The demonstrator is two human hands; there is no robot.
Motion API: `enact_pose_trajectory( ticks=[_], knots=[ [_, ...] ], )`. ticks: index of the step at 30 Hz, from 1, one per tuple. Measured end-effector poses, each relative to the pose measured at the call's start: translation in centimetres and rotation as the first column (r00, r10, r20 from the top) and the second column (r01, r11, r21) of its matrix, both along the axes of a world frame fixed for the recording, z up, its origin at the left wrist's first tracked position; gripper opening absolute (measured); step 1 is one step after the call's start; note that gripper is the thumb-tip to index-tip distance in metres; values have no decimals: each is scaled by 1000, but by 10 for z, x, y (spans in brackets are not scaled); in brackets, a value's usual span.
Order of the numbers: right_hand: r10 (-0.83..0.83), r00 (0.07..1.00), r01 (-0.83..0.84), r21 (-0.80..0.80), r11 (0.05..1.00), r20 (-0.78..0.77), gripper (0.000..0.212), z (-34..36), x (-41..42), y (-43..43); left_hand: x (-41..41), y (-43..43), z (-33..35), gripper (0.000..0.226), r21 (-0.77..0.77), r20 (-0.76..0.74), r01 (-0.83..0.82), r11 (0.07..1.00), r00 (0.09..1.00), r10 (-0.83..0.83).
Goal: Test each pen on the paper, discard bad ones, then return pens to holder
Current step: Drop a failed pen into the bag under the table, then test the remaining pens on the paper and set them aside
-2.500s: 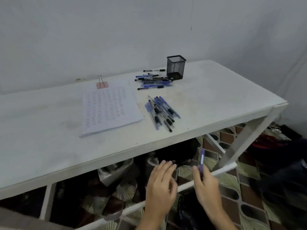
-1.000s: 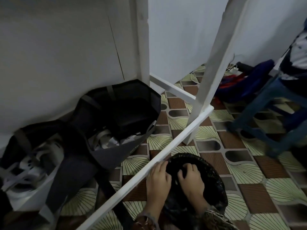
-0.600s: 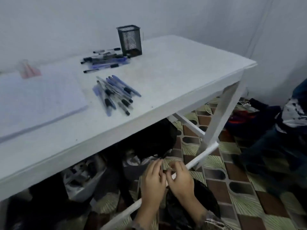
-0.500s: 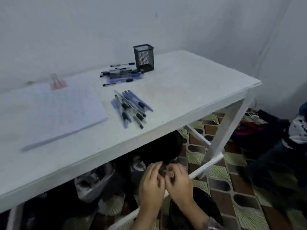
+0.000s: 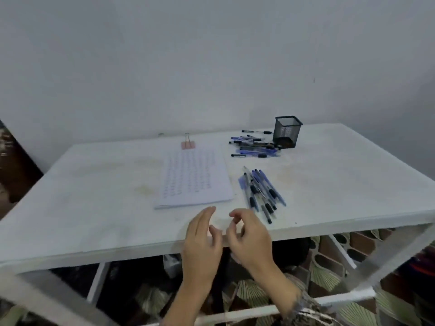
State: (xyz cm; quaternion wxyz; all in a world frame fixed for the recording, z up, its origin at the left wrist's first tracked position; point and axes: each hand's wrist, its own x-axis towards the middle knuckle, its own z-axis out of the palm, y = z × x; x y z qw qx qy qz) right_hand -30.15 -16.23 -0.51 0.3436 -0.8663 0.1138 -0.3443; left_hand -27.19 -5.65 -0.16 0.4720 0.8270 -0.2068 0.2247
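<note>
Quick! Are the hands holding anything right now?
Left hand: open, holding nothing.
Right hand: fingers loosely curled, holding nothing.

My paper (image 5: 195, 178) lies flat on the table (image 5: 94, 208), covered in rows of small marks, with a fanned pile of blue and black pens (image 5: 261, 191) just right of it. Farther back, a second pile (image 5: 254, 147) lies beside the black mesh holder (image 5: 287, 131), which stands upright.

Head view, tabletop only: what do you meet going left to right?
Stack of paper → nearer pile of pens → mesh pen holder. The binder clip and the farther pens overlap these, so they are left out.
</note>
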Motion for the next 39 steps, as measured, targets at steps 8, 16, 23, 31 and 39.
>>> enact_pose_trajectory(
  ticks=[8,16,23,31,39],
  knots=[
    [29,991,-30,-4,1000,-129,19,22,89,0,90,29,8,39,133,-31,-154,979,987,159],
    [7,980,-23,-76,997,-200,13,14,149,-11,178,54,2,42,268,-106,-143,953,979,176],
    [-83,870,60,-63,996,-487,11,42,178,-75,220,63,-8,53,555,-274,29,832,950,149],
    [-192,786,-24,-340,940,-587,31,33,245,-160,231,68,-19,99,668,-283,50,742,940,192],
    [-292,759,-157,-599,785,-582,23,21,256,-169,227,65,-15,96,704,-287,58,708,935,209]
  ],
)
